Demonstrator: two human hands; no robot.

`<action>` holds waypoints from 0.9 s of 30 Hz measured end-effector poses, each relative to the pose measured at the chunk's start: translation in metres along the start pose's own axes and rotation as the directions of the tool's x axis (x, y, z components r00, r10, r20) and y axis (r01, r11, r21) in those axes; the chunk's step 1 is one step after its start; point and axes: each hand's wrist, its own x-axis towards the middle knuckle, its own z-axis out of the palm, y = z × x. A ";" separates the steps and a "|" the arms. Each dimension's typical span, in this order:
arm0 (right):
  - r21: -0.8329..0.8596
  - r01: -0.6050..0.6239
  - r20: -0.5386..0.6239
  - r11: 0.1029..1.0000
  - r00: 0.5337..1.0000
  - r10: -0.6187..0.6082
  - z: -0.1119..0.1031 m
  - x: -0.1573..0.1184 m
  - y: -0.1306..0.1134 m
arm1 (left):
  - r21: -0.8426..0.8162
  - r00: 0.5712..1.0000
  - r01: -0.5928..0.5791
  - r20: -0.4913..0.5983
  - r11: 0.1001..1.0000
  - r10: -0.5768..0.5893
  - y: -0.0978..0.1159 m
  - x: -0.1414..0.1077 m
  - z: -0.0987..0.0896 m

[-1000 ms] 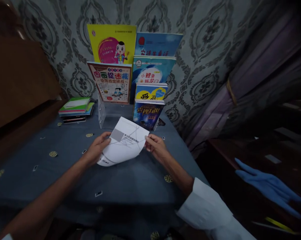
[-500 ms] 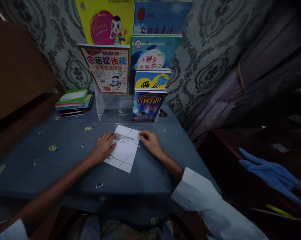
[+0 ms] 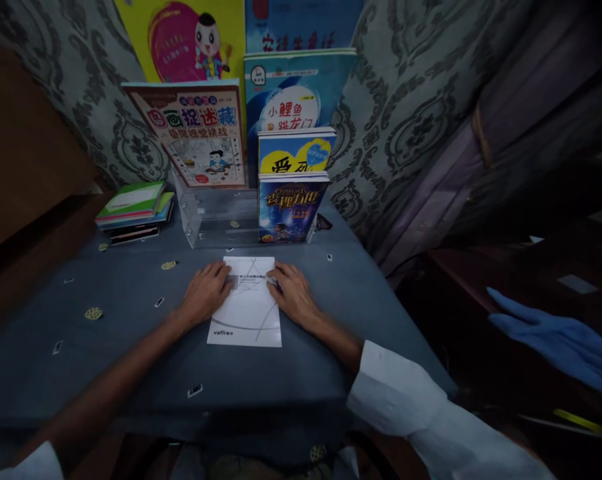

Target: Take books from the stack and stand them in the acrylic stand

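A white booklet [image 3: 245,313] with curved grey lines, printed text and a "valli" mark lies flat on the cloth in front of me. At its upper left edge my left hand [image 3: 208,290] holds the booklet's side, fingers close together and thumb on the cover. Opposite, my right hand [image 3: 291,293] grips the upper right edge with bent fingers. The fingertips partly cover both edges. Just beyond the booklet, a blue book [image 3: 291,207] stands upright in a clear acrylic stand [image 3: 215,230].
Behind it rise a yellow-and-blue book [image 3: 295,152], a teal book [image 3: 295,80] and a brown-edged picture book [image 3: 201,133]. A book stack [image 3: 133,207] lies at the back left of the grey-blue tablecloth [image 3: 145,347]. Blue gloves [image 3: 555,337] lie at the right.
The booklet has turned from slanted to nearly straight before me. My right hand has gone from a pinch at its corner to holding its right side. The view has shifted slightly.
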 end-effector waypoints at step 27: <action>0.079 0.083 0.040 0.993 0.995 -0.086 0.002 0.002 0.010 | -0.241 0.968 -0.185 0.123 0.953 0.219 -0.007 0.045 0.003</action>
